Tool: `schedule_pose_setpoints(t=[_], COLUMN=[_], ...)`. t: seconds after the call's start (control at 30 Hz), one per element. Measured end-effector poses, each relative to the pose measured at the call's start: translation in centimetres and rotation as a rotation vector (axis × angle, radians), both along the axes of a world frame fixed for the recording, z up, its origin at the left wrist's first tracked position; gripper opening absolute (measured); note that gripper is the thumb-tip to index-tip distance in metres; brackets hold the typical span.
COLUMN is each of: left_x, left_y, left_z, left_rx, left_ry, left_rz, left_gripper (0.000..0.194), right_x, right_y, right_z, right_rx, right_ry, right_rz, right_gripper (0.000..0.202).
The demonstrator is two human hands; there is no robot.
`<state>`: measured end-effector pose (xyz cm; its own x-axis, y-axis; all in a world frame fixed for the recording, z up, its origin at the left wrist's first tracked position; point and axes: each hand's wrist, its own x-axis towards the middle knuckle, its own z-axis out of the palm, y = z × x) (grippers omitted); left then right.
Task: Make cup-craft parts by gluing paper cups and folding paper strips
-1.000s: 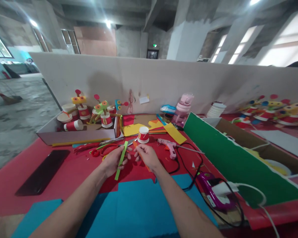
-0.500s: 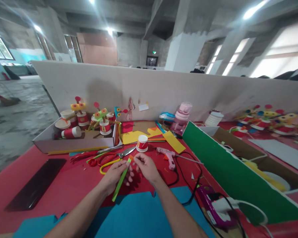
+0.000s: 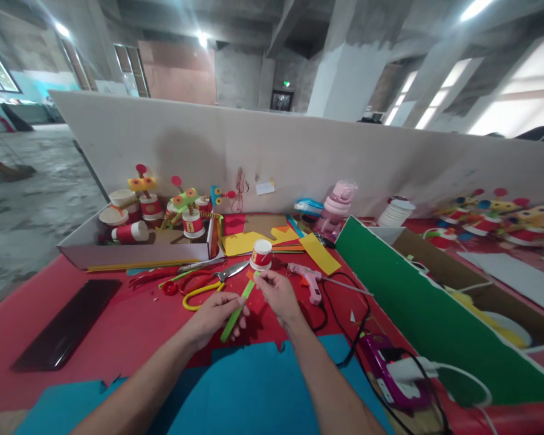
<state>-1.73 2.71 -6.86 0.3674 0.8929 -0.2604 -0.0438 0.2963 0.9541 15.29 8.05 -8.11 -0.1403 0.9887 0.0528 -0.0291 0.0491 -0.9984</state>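
Note:
A light green paper strip [image 3: 234, 321] slants over the red table, its upper end near a small orange piece [image 3: 250, 275]. My left hand [image 3: 222, 311] pinches the strip around its middle. At the strip's upper end, my right hand [image 3: 276, 293] has its fingers closed on the tip. Just beyond my right fingers stands a red and white paper cup [image 3: 260, 255], upside down. Scissors [image 3: 202, 296] with yellow and red handles lie left of the cup, and a pink glue gun [image 3: 309, 281] lies to its right.
A tray [image 3: 136, 256] with decorated cups stands at the back left, near a black phone [image 3: 68, 323]. Blue paper [image 3: 254, 393] covers the near edge. To the right are a green-sided box [image 3: 417, 308], a purple power strip [image 3: 390, 368] and cables. A white partition [image 3: 185, 145] stands behind.
Both hands and the green strip have moved slightly right and away from me, closer to the cup. My right fingers are now at the strip's upper end. The view has shifted slightly.

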Motion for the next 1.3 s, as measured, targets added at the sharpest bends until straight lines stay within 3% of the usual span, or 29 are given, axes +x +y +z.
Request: schedule_pose_setpoints(t=[0.13,0.17,0.37,0.47,0.57,0.67,0.77,0.97,1.3], left_x=[-1.9,-2.3,-3.0,-3.3,-2.9,-1.9,-1.0,-1.1,-1.3], left_y=[0.0,0.2,2.3,2.6,2.1,1.5,1.3,1.5,1.2], left_z=[1.5,1.7,0.9,1.1,1.5,1.1,0.2,-0.5,-0.2], left_rx=[-0.032,-0.024,0.163,0.303,0.413,0.308,0.220,0.168,0.198], left_ry=[0.073,0.082,0.065,0.122,0.147,0.089,0.072,0.119,0.069], left_rz=[-0.399,-0.406,0.444,0.622,0.506,0.232,0.070,0.031,0.002], left_gripper=[0.039,0.043,0.038,0.038,0.032,0.032,0.030,0.030,0.030], right_x=[2.0,2.2,1.2,1.0,0.9,0.1,-0.9,-1.2,-0.8], right_y=[1.2,1.3,-0.4,-0.9,-1.2,-1.6,-1.7,-1.3,-1.2], right_z=[0.3,0.5,2.0,2.4,2.4,2.1,1.4,0.5,0.8], right_rx=[-0.024,-0.048,-0.166,-0.168,-0.171,-0.112,-0.036,0.129,0.139], right_ry=[0.111,0.142,0.150,0.201,0.210,0.060,-0.106,-0.237,-0.292], right_rz=[-0.163,-0.159,0.165,0.232,0.316,0.346,0.300,0.164,0.175], right_gripper=[0.036,0.038,0.033,0.032,0.031,0.029,0.027,0.019,0.018])
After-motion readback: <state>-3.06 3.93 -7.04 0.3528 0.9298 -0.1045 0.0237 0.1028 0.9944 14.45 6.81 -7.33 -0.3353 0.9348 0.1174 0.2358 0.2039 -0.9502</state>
